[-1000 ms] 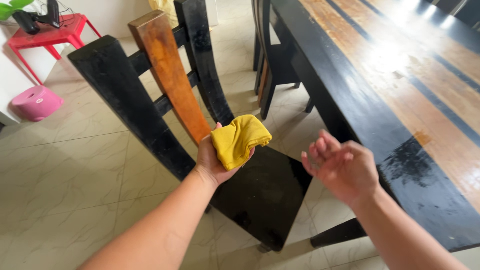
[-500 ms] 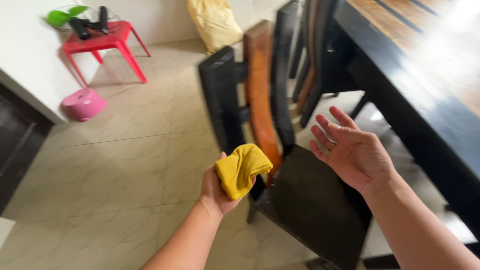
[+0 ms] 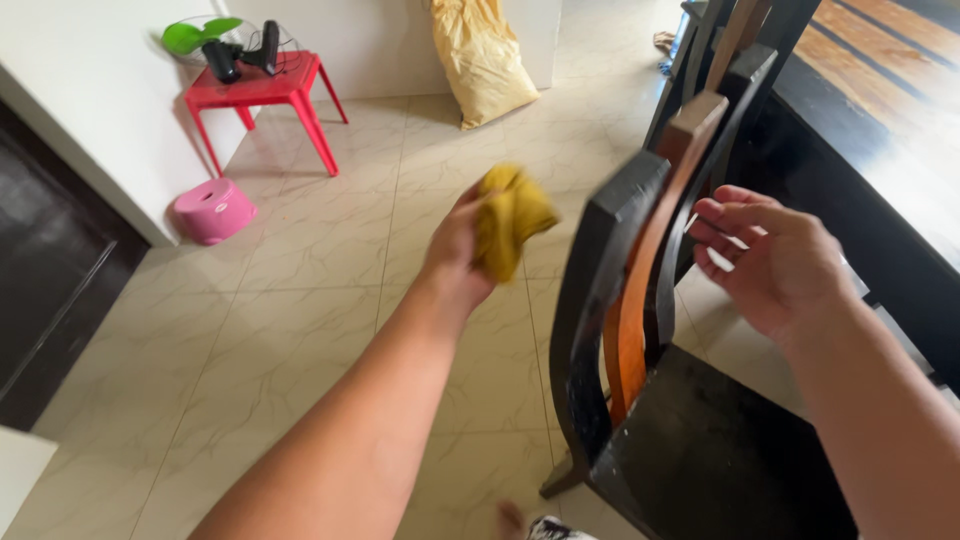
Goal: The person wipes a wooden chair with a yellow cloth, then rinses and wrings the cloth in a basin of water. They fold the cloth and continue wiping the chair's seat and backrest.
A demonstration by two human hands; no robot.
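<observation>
Above the tiled floor (image 3: pixel 300 330), our left hand (image 3: pixel 455 250) bunches a yellow cloth (image 3: pixel 510 215) in closed fingers, beside the chair (image 3: pixel 620 300) backrest. Our right hand (image 3: pixel 780 260), fingers loosely curled and empty, hovers just behind that backrest.

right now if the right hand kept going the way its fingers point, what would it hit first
The right hand is open, its fingers aimed left at the back of the black chair. It would likely meet the black upright beside the orange-brown centre slat first; depth is unclear, though the gap looks small.
</observation>
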